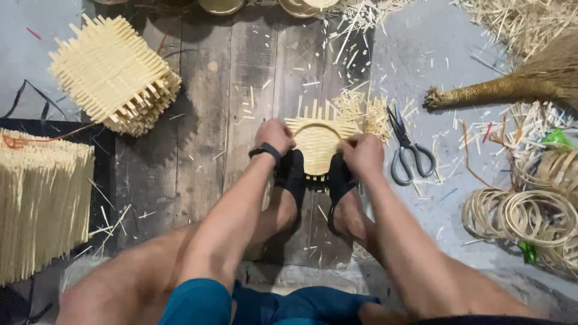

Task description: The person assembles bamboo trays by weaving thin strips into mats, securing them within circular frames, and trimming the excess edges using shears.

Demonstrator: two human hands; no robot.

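Left hand (275,135) and right hand (361,153) both grasping a woven mat (317,139) at its side edges, mat pinned under two sandals (293,176) on planks (205,150), scissors (406,147) just right, rings (530,216) farther right.

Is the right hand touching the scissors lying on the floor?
Apart. In the head view, the right hand grips the woven bamboo piece, and bare floor shows between it and the scissors.

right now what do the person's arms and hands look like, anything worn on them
Both arms are bare, with no sleeves or gloves. The left hand has a black band, like a watch or tracker, round its wrist. The right hand and its wrist carry nothing that shows.
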